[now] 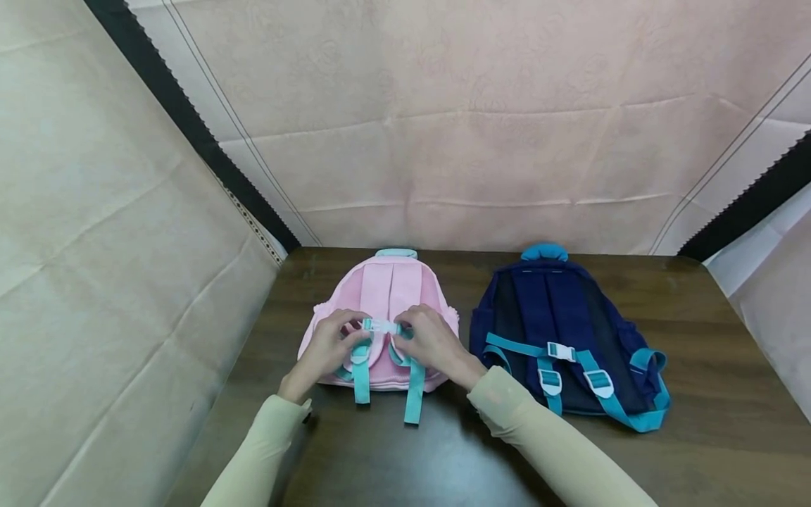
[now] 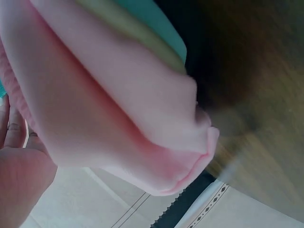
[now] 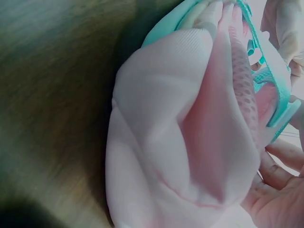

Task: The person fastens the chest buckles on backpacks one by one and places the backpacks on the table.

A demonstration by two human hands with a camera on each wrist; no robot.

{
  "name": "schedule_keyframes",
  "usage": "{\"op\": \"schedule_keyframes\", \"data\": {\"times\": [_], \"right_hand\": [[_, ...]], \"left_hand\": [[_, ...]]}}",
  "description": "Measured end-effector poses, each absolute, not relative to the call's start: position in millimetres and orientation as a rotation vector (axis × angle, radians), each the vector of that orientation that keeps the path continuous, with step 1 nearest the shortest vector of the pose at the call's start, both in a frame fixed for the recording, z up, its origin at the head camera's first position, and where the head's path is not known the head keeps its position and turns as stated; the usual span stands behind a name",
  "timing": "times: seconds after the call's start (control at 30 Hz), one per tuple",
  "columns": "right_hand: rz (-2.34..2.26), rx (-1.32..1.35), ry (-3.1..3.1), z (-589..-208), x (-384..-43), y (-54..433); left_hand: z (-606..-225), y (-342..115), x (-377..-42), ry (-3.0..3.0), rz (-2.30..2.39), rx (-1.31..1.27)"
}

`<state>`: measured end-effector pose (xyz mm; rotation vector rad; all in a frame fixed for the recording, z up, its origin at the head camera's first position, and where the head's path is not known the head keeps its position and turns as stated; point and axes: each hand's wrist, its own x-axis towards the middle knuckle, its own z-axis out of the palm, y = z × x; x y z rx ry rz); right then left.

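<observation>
Pink bkpk: pink backpack (image 1: 345, 285) lies on the bench (image 1: 374, 465), strap side up, lt-blue handle (image 1: 396, 253) at the far end, L of the navy one as I see it.
White buckle: the white buckle (image 1: 383, 326) sits crosswise over the pink pack's shoulder straps, btwn both hands; can't tell from here if it's fully clicked in.
L hand: left hand (image 1: 331, 343) pinches the teal strap end at the buckle's L side, fingers curled, thumb below.
R hand: right hand (image 1: 434, 341) pinches the R side of same, fingers bent, thumb under.
Teal tails: two teal strap tails (image 1: 414, 394) hang toward the person, below the hands, past the pack's bottom edge.
Navy bkpk: navy backpack (image 1: 554, 303) just beside, to the R, also strap side up; its white clip (image 1: 561, 351) joins the teal chest straps.
Sleeves: pale green sleeves (image 1: 545, 436), both arms.
Backdrop: lt fabric wall (image 1: 475, 105) behind bench.
</observation>
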<state>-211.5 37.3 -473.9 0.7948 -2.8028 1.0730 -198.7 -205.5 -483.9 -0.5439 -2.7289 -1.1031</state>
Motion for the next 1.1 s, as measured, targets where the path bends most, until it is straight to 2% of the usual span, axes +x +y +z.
{"op": "schedule_keyframes", "data": {"times": [0.17,0.4,0.63,1.1], "right_hand": [[1.079,0.799,-2.798,-473,-212,37],[1.05,0.85,-2.779,-472,-213,36],[1.031,0.892,-2.791,-472,-212,36],[1.022,0.951,-2.804,-475,-214,39]], "left_hand": [[-485,-204,-200,-2.737,-1.123,-0.538],[-499,-211,-205,-2.616,-1.152,-0.663],[-488,-200,-200,-2.733,-1.021,-0.548],[-487,-195,-201,-2.789,-1.011,-0.503]]}}
